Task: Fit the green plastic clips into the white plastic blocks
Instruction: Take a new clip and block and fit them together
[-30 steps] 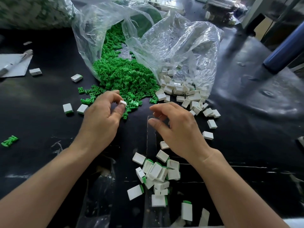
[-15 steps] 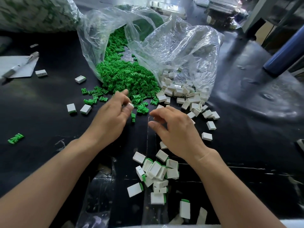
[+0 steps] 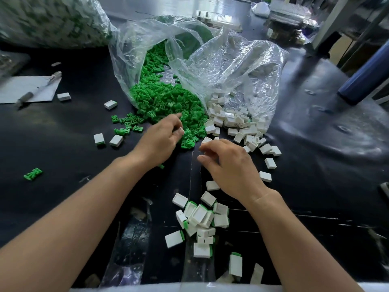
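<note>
the left hand (image 3: 160,142) is reaching to the near edge of the green clips (image 3: 168,104), which are spilling out of a clear bag (image 3: 134,51) onto the black table (image 3: 315,165). its thumb and fingers are pinching a small white block (image 3: 181,130) right above the clips at the edge of the heap. the right hand (image 3: 229,165) is hovering palm down just beside it, fingers curling towards the thumb; i cannot tell whether anything is sitting inside that curl. the loose white blocks (image 3: 231,121) are tumbling from a second clear bag (image 3: 242,66) to the right of the green heap, and the 2 heaps are touching where they meet. some blocks are lying scattered past the right hand's fingertips and along its right side. nearer the person, by the right wrist, a cluster of fitted blocks (image 3: 202,218) is lying, many showing a green strip at 1 end. at the far left, a pen (image 3: 40,88) is lying across a sheet of paper (image 3: 16,87), and 1 stray clip (image 3: 32,173) is lying alone on the table.
</note>
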The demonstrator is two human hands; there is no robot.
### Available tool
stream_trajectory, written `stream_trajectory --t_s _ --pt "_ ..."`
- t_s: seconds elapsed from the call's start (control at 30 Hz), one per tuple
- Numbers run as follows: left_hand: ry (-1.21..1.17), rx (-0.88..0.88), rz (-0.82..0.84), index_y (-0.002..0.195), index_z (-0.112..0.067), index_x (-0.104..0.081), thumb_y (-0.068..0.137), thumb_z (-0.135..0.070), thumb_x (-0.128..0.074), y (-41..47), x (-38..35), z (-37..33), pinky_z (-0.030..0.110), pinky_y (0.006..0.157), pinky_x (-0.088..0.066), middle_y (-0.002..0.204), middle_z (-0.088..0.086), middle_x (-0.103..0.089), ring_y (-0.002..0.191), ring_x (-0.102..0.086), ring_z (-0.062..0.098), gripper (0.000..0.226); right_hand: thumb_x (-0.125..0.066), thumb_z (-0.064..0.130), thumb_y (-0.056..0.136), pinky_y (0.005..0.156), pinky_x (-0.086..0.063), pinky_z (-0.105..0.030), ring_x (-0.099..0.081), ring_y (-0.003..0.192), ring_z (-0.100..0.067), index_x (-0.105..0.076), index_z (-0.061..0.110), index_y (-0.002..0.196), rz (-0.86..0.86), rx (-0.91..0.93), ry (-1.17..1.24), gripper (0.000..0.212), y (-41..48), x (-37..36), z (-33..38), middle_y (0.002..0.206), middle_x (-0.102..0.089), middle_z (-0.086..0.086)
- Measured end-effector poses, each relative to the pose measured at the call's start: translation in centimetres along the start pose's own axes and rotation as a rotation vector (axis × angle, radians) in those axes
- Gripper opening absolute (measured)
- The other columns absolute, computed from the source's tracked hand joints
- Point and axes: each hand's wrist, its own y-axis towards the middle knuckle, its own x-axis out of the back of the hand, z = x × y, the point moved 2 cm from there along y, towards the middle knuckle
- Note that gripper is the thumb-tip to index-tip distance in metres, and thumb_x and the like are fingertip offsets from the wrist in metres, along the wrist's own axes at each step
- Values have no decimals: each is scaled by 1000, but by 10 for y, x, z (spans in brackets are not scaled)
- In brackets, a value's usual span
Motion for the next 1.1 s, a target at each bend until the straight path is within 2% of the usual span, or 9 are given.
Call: stream_trajectory --t_s 0.17,0.27,0.33,0.4,0.47,0.6,0.77,0.97,1.1 --pt "-134 -52 20 96 -11 -54 95 -15 -51 -13 -3 -10 11 88 -29 140 -1 -47 123 -46 11 5 -58 30 88 79 -32 -22 -53 102 -18 -63 17 110 14 -29 -44 26 1 -4 -4 107 -61 -1" --pt "-234 18 -101 90 -15 -55 93 -15 -54 -17 11 -13 28 97 -41 132 3 -55 114 -55 19 3 -58 29 88 76 -30 -20 -53 101 -17 -65 18 108 -1 -52 -41 24 2 -4 -7 104 -61 0" --pt "-299 70 -231 82 -17 -58 89 -16 -60 -23 26 -15 36 83 -51 102 6 -68 88 -64 20 8 -59 28 88 80 -33 -21 -54 101 -17 -66 18 107 -14 -65 -37 23 4 -4 -8 103 -61 -1" --pt "-481 129 -284 75 -22 -61 86 -13 -64 -35 34 -14 30 67 -53 75 -2 -68 67 -64 10 15 -60 25 87 82 -34 -21 -55 99 -18 -68 17 104 -34 -62 -13 20 4 -3 -6 101 -62 -2" --pt "-663 198 -290 75 -22 -61 86 -8 -63 -48 35 -11 22 55 -52 66 -5 -68 57 -65 5 17 -61 22 87 84 -37 -23 -56 98 -19 -70 15 100 -33 -31 34 17 2 -4 1 99 -63 -3" --pt "-758 307 -320 77 -19 -59 87 -7 -60 -53 34 -2 12 43 -45 59 -9 -68 50 -62 1 16 -61 16 87 88 -40 -28 -55 98 -22 -70 11 102 50 159 77 19 -3 -12 23 103 -64 -5" --pt "-787 317 -287 75 -17 -59 87 -5 -60 -47 31 -5 16 45 -48 61 -5 -66 50 -60 2 16 -56 14 85 92 -42 -43 -54 108 -32 -67 7 110 104 358 2 28 -6 -29 44 115 -63 -9" --pt "-709 272 -256 75 -21 -60 86 -9 -62 -49 25 -9 13 44 -44 71 -2 -66 53 -62 0 16 -61 16 86 91 -31 -24 -51 108 -23 -66 12 110 -87 45 -12 25 6 -12 10 111 -62 -6" --pt "-661 219 -198 76 -21 -62 85 -9 -64 -52 18 -18 15 47 -46 73 -2 -68 55 -63 0 14 -62 17 86 86 -34 -22 -52 105 -20 -65 17 112 -119 -90 -18 26 9 -4 -11 109 -59 -2"
